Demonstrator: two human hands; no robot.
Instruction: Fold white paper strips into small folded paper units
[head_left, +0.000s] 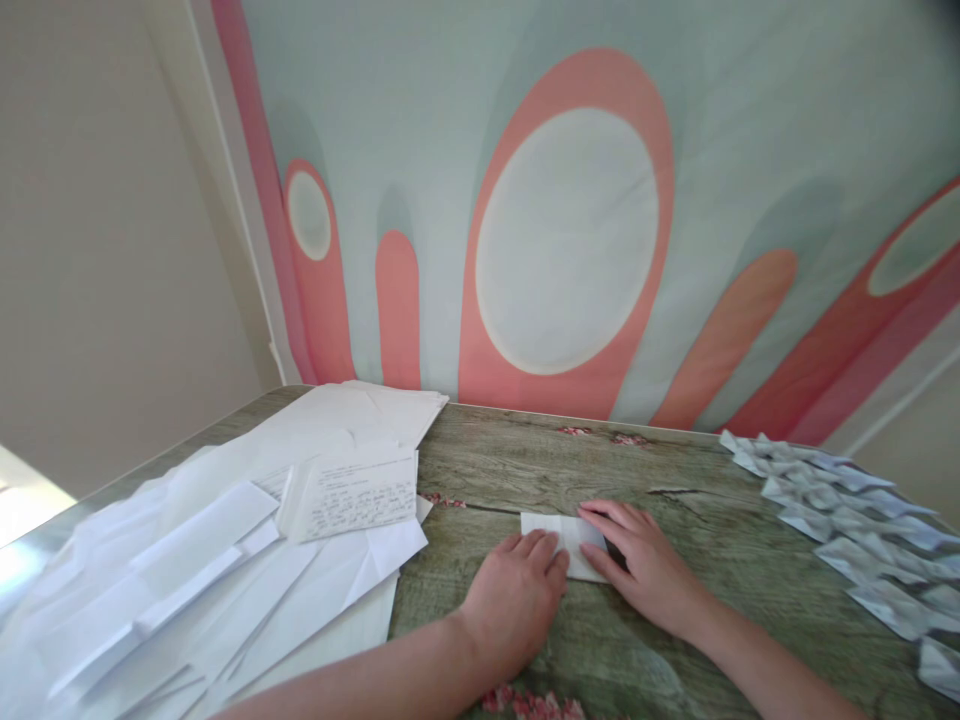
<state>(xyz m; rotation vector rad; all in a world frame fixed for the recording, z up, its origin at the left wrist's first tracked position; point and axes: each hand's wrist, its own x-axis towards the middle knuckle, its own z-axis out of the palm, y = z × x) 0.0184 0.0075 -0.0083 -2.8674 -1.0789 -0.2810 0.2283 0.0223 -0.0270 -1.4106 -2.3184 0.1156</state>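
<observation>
A small folded sheet of white paper [576, 546] lies flat on the wood-patterned table, with crease lines across it. My left hand [511, 592] rests on its left part, fingers curled together and pressing down. At the paper's right end, my right hand [651, 562] holds it with the thumb on the lower part and the fingers at the upper edge. The fingertips of both hands cover parts of the sheet.
Loose and folded white sheets [225, 590] are heaped at the left, with a piece of paper bearing writing [360, 495] on top. Rows of folded paper pieces [862, 545] line the right side. A patterned wall covering [420, 120] rises behind the table [495, 450].
</observation>
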